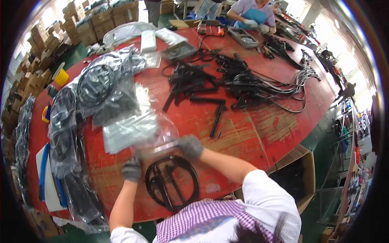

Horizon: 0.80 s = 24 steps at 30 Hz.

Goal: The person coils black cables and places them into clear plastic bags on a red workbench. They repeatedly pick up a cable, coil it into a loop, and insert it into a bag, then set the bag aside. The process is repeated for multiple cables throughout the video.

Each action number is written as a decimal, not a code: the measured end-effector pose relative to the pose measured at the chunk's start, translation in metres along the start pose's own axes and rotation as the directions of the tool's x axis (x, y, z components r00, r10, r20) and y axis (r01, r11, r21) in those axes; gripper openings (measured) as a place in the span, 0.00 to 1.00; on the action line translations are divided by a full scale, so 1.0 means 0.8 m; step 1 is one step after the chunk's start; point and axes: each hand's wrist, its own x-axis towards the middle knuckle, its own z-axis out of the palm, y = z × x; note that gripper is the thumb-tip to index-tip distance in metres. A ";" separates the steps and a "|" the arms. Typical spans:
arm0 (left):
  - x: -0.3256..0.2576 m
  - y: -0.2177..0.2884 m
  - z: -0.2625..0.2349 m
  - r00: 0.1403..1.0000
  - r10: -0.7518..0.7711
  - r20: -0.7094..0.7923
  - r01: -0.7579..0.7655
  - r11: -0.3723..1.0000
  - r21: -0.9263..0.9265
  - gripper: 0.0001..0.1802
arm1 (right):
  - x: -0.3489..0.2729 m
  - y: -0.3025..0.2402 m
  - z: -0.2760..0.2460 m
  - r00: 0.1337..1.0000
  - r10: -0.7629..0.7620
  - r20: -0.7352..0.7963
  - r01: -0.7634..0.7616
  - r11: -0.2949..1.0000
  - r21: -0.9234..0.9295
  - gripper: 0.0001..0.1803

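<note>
A clear plastic bag [161, 148] stretches between my two grey-gloved hands, over the red table. My left hand [132, 168] is closed at the bag's near left corner. The right hand [190, 147] pinches the opposite side, its fingertips partly hidden by glare and blur. Just below the bag, close to my body, lies a coiled black cable or hose [193, 178] with straight black parts inside the loop. Beyond the left hand rests a stack of flat clear bags [129, 133].
Filled bags of black coils [67, 133] line the table's left side. Loose black parts [190, 77] and a bundle of grey-ended cables [279, 87] spread across the middle and right. Metal trays [178, 51] hold small hardware. A cardboard box [308, 178] stands right. A co-worker [251, 16] works opposite.
</note>
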 end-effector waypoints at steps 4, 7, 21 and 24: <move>-0.052 0.018 -0.056 0.957 0.249 0.147 -0.224 0.960 -0.167 0.23 | -0.113 -0.022 -0.009 0.930 0.002 0.367 0.028 0.997 -0.074 0.23; -0.098 0.043 -0.030 0.974 0.129 -0.187 -0.189 0.916 -0.354 0.18 | -0.193 -0.032 0.037 0.974 -0.171 0.146 0.166 0.985 0.045 0.30; -0.214 -0.014 -0.301 0.928 0.101 0.359 0.370 -0.115 -0.922 0.09 | -0.125 -0.089 -0.191 0.873 -0.264 0.411 -0.238 0.504 0.830 0.22; -0.126 -0.085 -0.380 0.494 -0.124 0.861 0.862 -0.064 -0.504 0.10 | -0.078 -0.068 -0.261 0.989 -0.118 0.090 0.000 0.607 0.795 0.24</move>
